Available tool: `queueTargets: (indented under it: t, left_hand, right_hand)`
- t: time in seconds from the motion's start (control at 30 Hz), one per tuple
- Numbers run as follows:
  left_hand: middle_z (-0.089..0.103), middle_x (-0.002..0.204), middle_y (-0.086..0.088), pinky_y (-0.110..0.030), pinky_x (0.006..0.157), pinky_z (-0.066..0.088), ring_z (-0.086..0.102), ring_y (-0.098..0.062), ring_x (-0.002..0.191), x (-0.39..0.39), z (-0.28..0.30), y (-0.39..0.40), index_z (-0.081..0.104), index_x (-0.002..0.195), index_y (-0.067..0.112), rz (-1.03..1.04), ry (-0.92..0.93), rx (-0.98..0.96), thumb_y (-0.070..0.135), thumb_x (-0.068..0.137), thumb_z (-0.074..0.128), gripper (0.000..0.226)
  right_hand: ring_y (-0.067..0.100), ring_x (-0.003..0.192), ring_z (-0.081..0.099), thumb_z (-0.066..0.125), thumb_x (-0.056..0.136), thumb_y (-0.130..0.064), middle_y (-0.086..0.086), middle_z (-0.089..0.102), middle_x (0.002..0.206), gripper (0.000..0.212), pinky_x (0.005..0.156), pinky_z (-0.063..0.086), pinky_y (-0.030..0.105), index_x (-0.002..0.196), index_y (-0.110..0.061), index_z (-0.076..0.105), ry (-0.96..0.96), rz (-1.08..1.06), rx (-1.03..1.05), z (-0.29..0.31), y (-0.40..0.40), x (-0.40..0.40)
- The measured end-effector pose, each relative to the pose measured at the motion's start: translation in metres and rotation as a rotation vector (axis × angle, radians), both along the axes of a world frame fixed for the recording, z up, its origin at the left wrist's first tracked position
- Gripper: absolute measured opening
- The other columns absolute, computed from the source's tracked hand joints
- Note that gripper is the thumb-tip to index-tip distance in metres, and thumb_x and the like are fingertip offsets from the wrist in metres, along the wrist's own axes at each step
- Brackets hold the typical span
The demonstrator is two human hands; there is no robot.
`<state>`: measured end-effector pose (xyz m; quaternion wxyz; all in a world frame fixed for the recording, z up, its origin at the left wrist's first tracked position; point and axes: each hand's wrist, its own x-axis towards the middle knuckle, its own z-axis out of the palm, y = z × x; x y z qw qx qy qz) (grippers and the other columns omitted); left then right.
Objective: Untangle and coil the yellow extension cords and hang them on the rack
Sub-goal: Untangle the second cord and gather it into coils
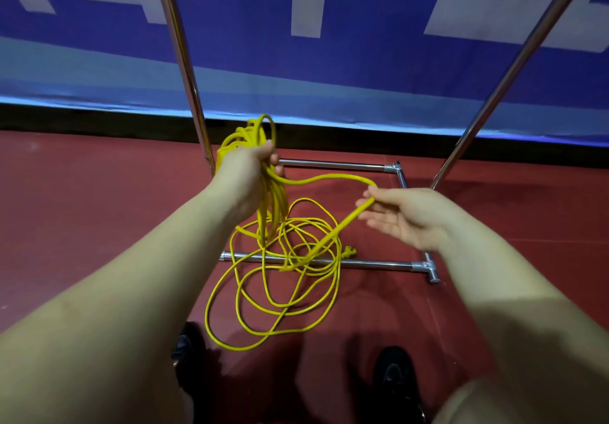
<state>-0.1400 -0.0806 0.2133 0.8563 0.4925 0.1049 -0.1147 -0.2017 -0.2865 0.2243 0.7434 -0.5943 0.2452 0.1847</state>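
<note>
My left hand (245, 168) is closed around a bundle of coiled yellow extension cord (255, 136), whose loops stick out above my fist and hang below it. One strand arcs from that hand to my right hand (403, 216), where thumb and fingers pinch it loosely; from there it drops to the floor. The loose cord (280, 295) lies in tangled loops on the red floor, over the rack's front base bar (372, 262). A yellow plug (350, 251) rests near that bar. The rack's two chrome uprights (184, 61) rise at left and right.
The chrome rack base forms a rectangle with a rear bar (333, 164) and corner joints. A blue and white banner (329, 61) hangs behind it, above a dark baseboard. My black shoes (397, 377) stand on the red floor at the bottom edge.
</note>
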Motion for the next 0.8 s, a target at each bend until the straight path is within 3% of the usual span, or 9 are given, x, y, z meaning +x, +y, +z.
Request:
queueTargets:
  t: [0.13, 0.23, 0.33, 0.4, 0.5, 0.6, 0.67, 0.7, 0.8]
  left_hand:
    - [0.055, 0.058, 0.001, -0.028, 0.052, 0.045, 0.053, -0.012, 0.048, -0.012, -0.003, -0.009, 0.041, 0.082, 0.012, -0.18, -0.156, 0.237, 0.008, 0.099, 0.043, 0.017]
    - [0.07, 0.067, 0.002, -0.031, 0.055, 0.053, 0.065, -0.011, 0.057, -0.02, -0.004, -0.018, 0.042, 0.1, 0.007, -0.303, -0.178, 0.29, 0.008, 0.099, 0.041, 0.001]
    - [0.072, 0.079, -0.002, -0.029, 0.055, 0.056, 0.068, -0.015, 0.066, -0.025, -0.004, -0.024, 0.038, 0.113, 0.004, -0.405, -0.179, 0.307, 0.009, 0.099, 0.043, 0.016]
    - [0.072, 0.086, -0.006, -0.032, 0.057, 0.057, 0.069, -0.019, 0.07, -0.029, -0.005, -0.026, 0.04, 0.109, 0.005, -0.489, -0.184, 0.353, 0.01, 0.099, 0.045, 0.013]
    - [0.069, 0.071, -0.003, -0.032, 0.057, 0.056, 0.068, -0.016, 0.063, -0.032, -0.008, -0.03, 0.044, 0.095, 0.008, -0.564, -0.167, 0.343, 0.01, 0.098, 0.045, 0.004]
    - [0.064, 0.061, 0.002, -0.03, 0.054, 0.054, 0.063, -0.012, 0.056, -0.031, -0.008, -0.033, 0.049, 0.085, 0.011, -0.529, -0.168, 0.324, 0.01, 0.098, 0.044, 0.015]
    - [0.062, 0.061, 0.002, -0.03, 0.054, 0.053, 0.062, -0.011, 0.053, -0.029, -0.008, -0.034, 0.051, 0.085, 0.011, -0.436, -0.145, 0.283, 0.01, 0.099, 0.043, 0.015]
    - [0.061, 0.061, 0.002, -0.03, 0.053, 0.053, 0.062, -0.01, 0.052, -0.027, -0.008, -0.034, 0.051, 0.085, 0.011, -0.372, -0.121, 0.256, 0.01, 0.099, 0.043, 0.016]
    - [0.059, 0.059, -0.001, -0.027, 0.05, 0.053, 0.061, -0.01, 0.049, -0.017, -0.009, -0.032, 0.053, 0.082, 0.008, -0.201, -0.004, 0.16, 0.012, 0.1, 0.042, 0.021]
  right_hand:
    - [0.012, 0.046, 0.066, 0.051, 0.093, -0.014, 0.006, 0.065, 0.053, 0.02, 0.042, 0.052, 0.018, 0.077, -0.004, 0.055, 0.002, -0.231, 0.286, 0.007, 0.007, 0.006]
    - [0.017, 0.047, 0.067, 0.053, 0.093, -0.011, 0.011, 0.066, 0.054, 0.018, 0.044, 0.054, 0.021, 0.079, -0.001, 0.055, 0.001, -0.349, 0.42, 0.008, 0.011, 0.009]
    - [0.022, 0.048, 0.067, 0.052, 0.093, -0.008, 0.015, 0.067, 0.056, 0.017, 0.043, 0.053, 0.024, 0.08, 0.004, 0.054, -0.007, -0.439, 0.526, 0.008, 0.013, 0.012]
    - [0.025, 0.047, 0.067, 0.052, 0.093, -0.005, 0.018, 0.066, 0.056, 0.017, 0.046, 0.056, 0.027, 0.08, 0.007, 0.054, -0.018, -0.511, 0.602, 0.008, 0.012, 0.016]
    - [0.031, 0.045, 0.065, 0.05, 0.094, -0.003, 0.022, 0.064, 0.055, 0.017, 0.051, 0.057, 0.031, 0.083, 0.009, 0.053, -0.018, -0.569, 0.633, 0.007, 0.012, 0.019]
    - [0.029, 0.053, 0.067, 0.048, 0.096, -0.01, 0.021, 0.065, 0.062, 0.02, 0.057, 0.057, 0.033, 0.084, 0.007, 0.05, -0.029, -0.559, 0.599, 0.011, 0.013, 0.02]
    - [0.022, 0.059, 0.069, 0.051, 0.095, -0.023, 0.015, 0.068, 0.074, 0.025, 0.057, 0.057, 0.032, 0.088, 0.002, 0.052, -0.057, -0.412, 0.43, 0.014, 0.013, 0.019]
    - [0.018, 0.058, 0.069, 0.053, 0.093, -0.031, 0.011, 0.069, 0.075, 0.028, 0.056, 0.057, 0.03, 0.088, -0.003, 0.055, -0.073, -0.286, 0.235, 0.013, 0.014, 0.018]
    - [0.014, 0.059, 0.068, 0.057, 0.085, -0.05, 0.007, 0.07, 0.073, 0.039, 0.061, 0.052, 0.027, 0.073, -0.013, 0.058, -0.157, 0.116, -0.573, 0.004, 0.022, 0.011]
